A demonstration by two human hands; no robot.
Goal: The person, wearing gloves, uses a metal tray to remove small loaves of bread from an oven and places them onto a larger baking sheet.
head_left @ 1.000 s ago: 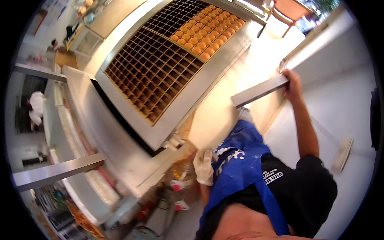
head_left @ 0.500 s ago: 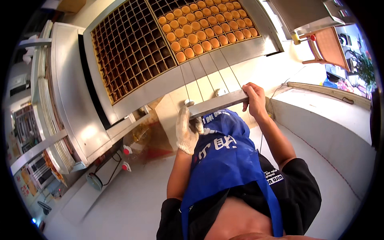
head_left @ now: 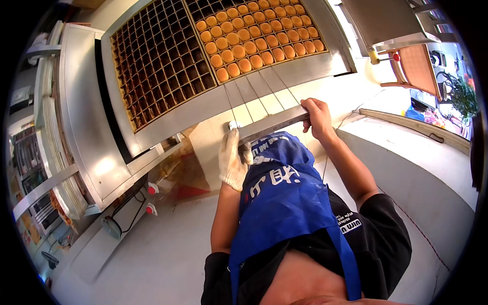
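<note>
A long grey metal bar is held crosswise in front of my blue apron. My left hand, in an off-white knit glove, is closed around its left end. At the right end my bare right hand grips it. Several thin metal rods run from the bar over the front rim to the mould. Round golden-brown cakes fill most of the right half of this gridded mould; the rods' far tips are hidden among them. Dark, bare cells make up the left half.
A steel cabinet stands left of the mould. Two red-capped bottles sit low at the left. On the right run a white ledge, a wooden chair and a steel unit.
The bar and both hands have moved a little forward, closer to the mould, so less of the rods shows. The whole view has shifted slightly. Both grips stay the same.
</note>
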